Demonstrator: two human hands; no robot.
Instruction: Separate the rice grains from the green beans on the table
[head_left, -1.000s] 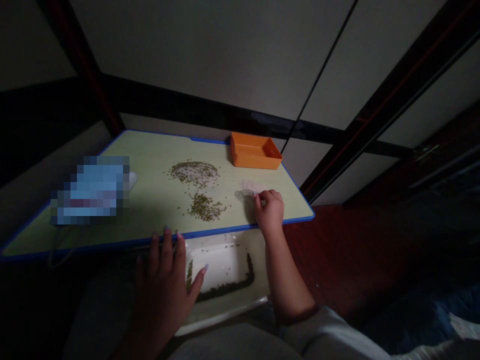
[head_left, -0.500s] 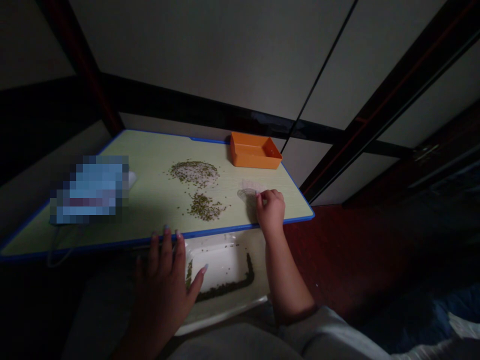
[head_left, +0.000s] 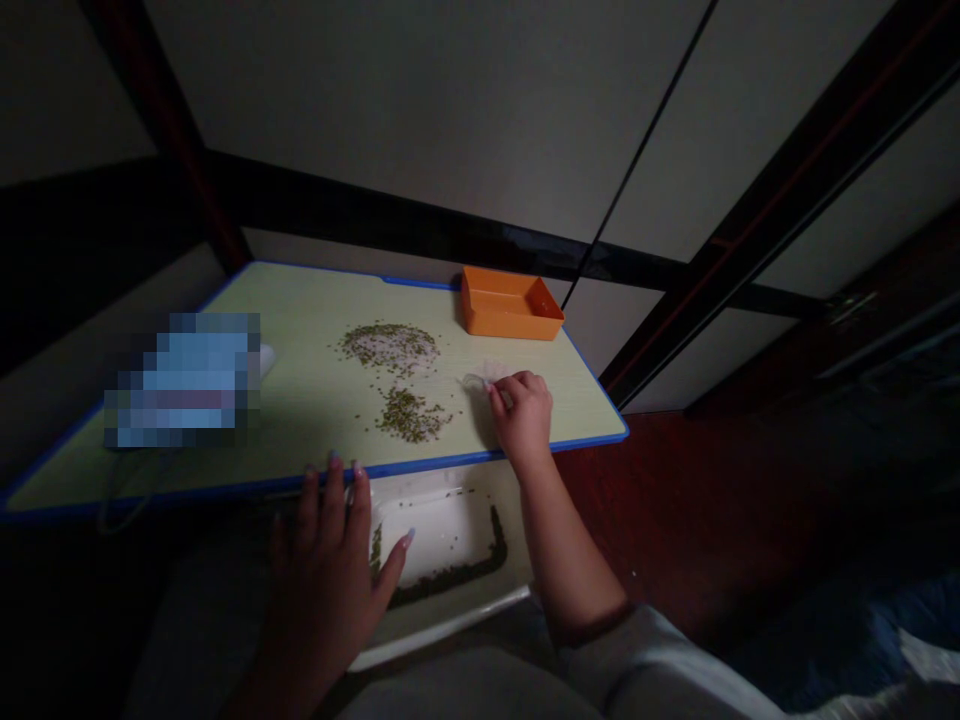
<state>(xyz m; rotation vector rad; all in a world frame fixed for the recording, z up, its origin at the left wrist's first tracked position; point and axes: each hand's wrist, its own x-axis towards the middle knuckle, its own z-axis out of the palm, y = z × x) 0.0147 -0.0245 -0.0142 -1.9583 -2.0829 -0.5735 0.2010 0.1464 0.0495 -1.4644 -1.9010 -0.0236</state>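
Observation:
My right hand [head_left: 523, 415] is over the right part of the light green table [head_left: 300, 300], thumb and fingers pinched on a small clear plastic piece [head_left: 475, 381]. Blur and its see-through look hide what kind of thing it is. To its left lie two patches of small green beans or seeds: a heap mixed with white grains [head_left: 390, 345] and, nearer me, a heap of mostly green ones [head_left: 411, 415]. My left hand [head_left: 330, 560], fingers spread and empty, rests by the blue front edge, over the left side of a white basin [head_left: 442, 635].
Green seeds line the basin's inner edges. An orange open box [head_left: 514, 315] stands at the table's back right. On the left lies a pixelated blue object [head_left: 187, 380] with a thin loop hanging off the edge. Pale cabinet panels [head_left: 420, 110] rise behind the table.
My right hand has moved a little to the left, taking the clear plastic piece with it. My left hand stays where it was, and the seed heaps look the same.

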